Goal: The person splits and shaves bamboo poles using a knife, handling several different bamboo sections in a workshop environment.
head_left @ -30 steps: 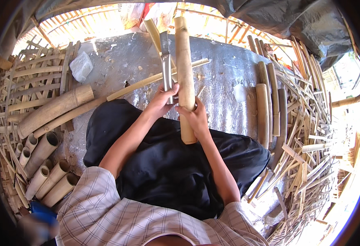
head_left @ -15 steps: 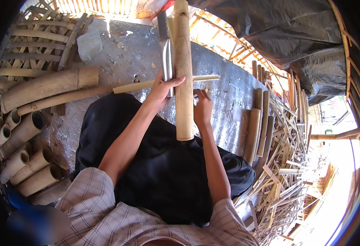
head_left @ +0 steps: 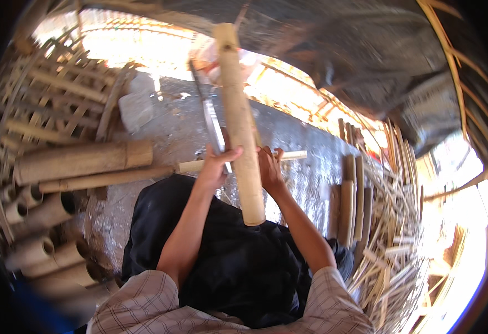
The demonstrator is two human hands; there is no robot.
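A pale length of bamboo (head_left: 234, 106) stands tilted in front of me, its lower end over my lap. My left hand (head_left: 215, 167) is closed on it, thumb across its face. A long metal blade (head_left: 213, 119) rises beside the bamboo from the same hand; its handle cannot be made out. My right hand (head_left: 270, 170) has its fingers bent against the bamboo's right edge, partly hidden behind it. Behind both hands a thin bamboo strip (head_left: 295, 155) lies crosswise.
Thick bamboo poles (head_left: 88, 161) and cut bamboo tubes (head_left: 68, 256) lie at the left, below a woven bamboo lattice (head_left: 60, 94). A pale block (head_left: 136, 108) sits farther back. Upright bamboo pieces (head_left: 346, 211) and a heap of split strips (head_left: 391, 267) are at the right. Dark sheeting (head_left: 377, 61) hangs above.
The view has tilted up, so everything sits lower. The bamboo and blade lean more to the left at the top. My right hand has come against the bamboo's edge.
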